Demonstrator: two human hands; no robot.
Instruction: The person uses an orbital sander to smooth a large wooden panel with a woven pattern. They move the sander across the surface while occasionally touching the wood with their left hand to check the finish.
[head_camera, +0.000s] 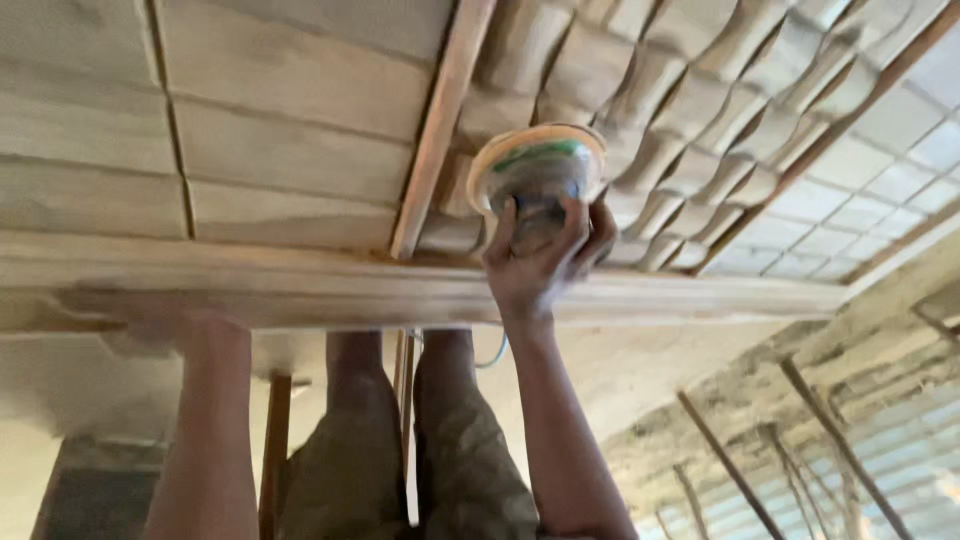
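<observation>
Right hand (535, 265) grip on round sander (538, 170), wavy carved wood panel (700, 110) (left hand hidden)

my surface (300, 285) is a long pale wooden workpiece with a moulded front edge, flat panels on one side and wavy carved blocks on the other; a thin wooden strip (440, 120) crosses it.

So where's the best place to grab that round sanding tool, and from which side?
By its rounded body behind the disc, coming from the near side, away from the wood. The sander has its flat disc facing away from the person, so the bulge of the body is the only graspable part. The right hand already wraps it that way, fingers up the sides. The left hand rests on the wooden rail.
</observation>
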